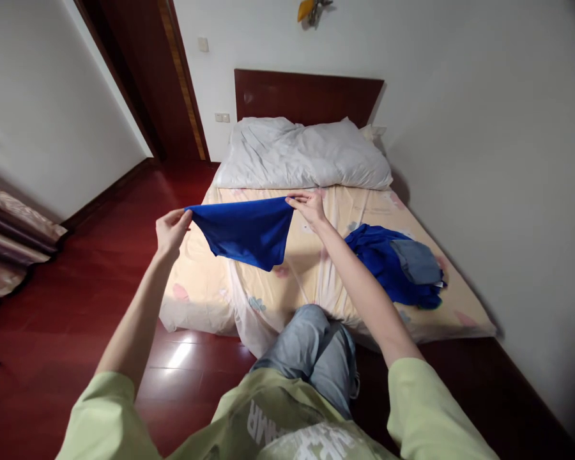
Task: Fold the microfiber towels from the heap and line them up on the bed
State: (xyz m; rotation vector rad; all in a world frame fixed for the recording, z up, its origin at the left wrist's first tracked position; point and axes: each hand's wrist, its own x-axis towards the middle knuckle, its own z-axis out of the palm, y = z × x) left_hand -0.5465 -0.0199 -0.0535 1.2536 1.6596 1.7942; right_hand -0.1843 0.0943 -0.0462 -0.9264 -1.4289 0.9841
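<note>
A piece of blue cloth (246, 230) is stretched out in the air above the bed, its top edge nearly straight and its lower part hanging loose. My left hand (172, 231) pinches the top left corner, fingers closed. At the top right corner, my right hand (309, 207) grips the cloth between thumb and fingers. What kind of garment or cloth it is cannot be made out. To the right on the bed lies a crumpled pile of blue clothes (376, 255), with a folded grey-blue cloth (416, 260) on top of it.
The bed (196, 306) has a pale yellow patterned sheet under a sheer cover. A white quilt (311, 156) lies bunched against the dark wooden headboard (306, 96). My legs touch or nearly touch the bed's front edge. A curtain (9, 249) hangs at left; a wall stands right.
</note>
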